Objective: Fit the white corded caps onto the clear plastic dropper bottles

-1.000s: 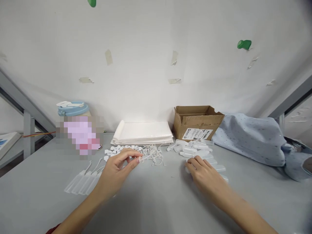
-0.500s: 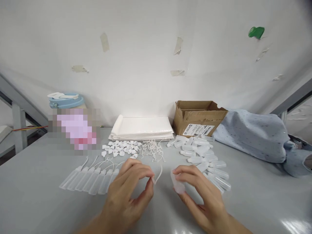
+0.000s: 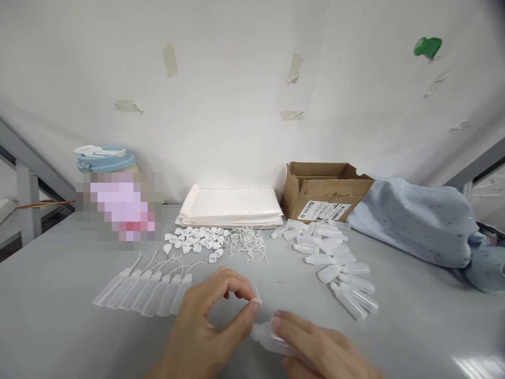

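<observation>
My left hand (image 3: 215,321) pinches a thin white strap (image 3: 256,300) between thumb and fingertip, its loop standing up from the pinch. Just below and to the right, my right hand (image 3: 317,345) grips a translucent plastic bottle (image 3: 270,337) lying on its side, neck toward the left hand. The neck is close under the strap; whether they touch I cannot tell. A row of bottles with straps (image 3: 148,292) lies to the left. Loose bottles (image 3: 349,302) are scattered to the right.
White caps (image 3: 193,239) and a tangle of straps (image 3: 246,242) lie beyond my hands. Behind them sit a stack of white sheets (image 3: 232,202) and an open cardboard box (image 3: 327,192). Blue cloth (image 3: 414,221) is at right; a blue-lidded container (image 3: 106,158) stands at left.
My right hand has moved down and left and turned the bottle from near upright to lying, neck toward the left hand. The left hand with the strap has shifted slightly right and down.
</observation>
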`<state>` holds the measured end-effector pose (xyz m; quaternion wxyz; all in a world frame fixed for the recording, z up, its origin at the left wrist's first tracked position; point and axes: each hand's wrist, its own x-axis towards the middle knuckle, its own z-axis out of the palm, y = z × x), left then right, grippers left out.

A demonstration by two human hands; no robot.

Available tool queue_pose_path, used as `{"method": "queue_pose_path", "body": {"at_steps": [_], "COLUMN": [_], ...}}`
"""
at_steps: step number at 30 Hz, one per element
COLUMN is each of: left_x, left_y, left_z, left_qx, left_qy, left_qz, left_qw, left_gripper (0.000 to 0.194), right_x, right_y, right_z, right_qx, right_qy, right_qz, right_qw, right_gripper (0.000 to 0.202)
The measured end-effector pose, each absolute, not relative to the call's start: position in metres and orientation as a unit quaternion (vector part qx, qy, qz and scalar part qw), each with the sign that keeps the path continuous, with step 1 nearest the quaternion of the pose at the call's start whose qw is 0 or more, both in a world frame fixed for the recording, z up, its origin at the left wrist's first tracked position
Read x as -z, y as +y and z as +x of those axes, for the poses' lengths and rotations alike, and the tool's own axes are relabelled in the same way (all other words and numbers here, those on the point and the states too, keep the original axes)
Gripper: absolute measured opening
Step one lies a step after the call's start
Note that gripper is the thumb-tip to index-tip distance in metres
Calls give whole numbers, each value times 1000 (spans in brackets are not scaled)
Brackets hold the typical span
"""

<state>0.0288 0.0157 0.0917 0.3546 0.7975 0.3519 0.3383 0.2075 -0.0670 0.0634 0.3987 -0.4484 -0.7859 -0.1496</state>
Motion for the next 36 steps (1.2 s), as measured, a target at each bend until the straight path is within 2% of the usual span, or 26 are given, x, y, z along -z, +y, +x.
{"method": "queue_pose_path", "body": {"at_steps": [3, 10, 14, 19, 21, 23, 26, 29, 32, 36], "left_x": [-92, -88, -85, -81, -79, -77, -76, -78, -80, -81], "left_y": [13, 6, 5, 2, 1, 0, -1, -1, -1, 2], "left_z": [30, 33, 31, 29, 30, 33, 36, 39, 40, 39], "left_qx": [-334, -339, -357, -389, -407, -419, -408, -378, -357, -338], "left_qy": [382, 374, 344, 300, 286, 281, 294, 307, 303, 312], "left_qz": [786, 772, 766, 814, 813, 790, 726, 677, 660, 673], "left_qw": [354, 386, 410, 310, 303, 348, 469, 553, 588, 579], "left_gripper": [10, 10, 12, 18, 20, 19, 12, 7, 4, 3], "right_x": [-57, -58, -59, -57, -57, -57, -53, -48, -44, -44], "right_y": [-62, -54, -53, -55, -55, -56, -58, -62, -63, -61], "right_z": [208, 211, 213, 214, 213, 210, 204, 199, 199, 203], "right_qx": [237, 319, 319, 269, 235, 205, 168, 148, 143, 119], "right_qy": [-757, -775, -780, -794, -800, -796, -769, -736, -728, -761], "right_qz": [-425, -384, -385, -406, -427, -439, -462, -518, -526, -477], "right_qw": [436, 389, 376, 362, 350, 363, 407, 409, 414, 422], "right_gripper": [20, 32, 27, 27, 23, 20, 21, 17, 19, 28]}}
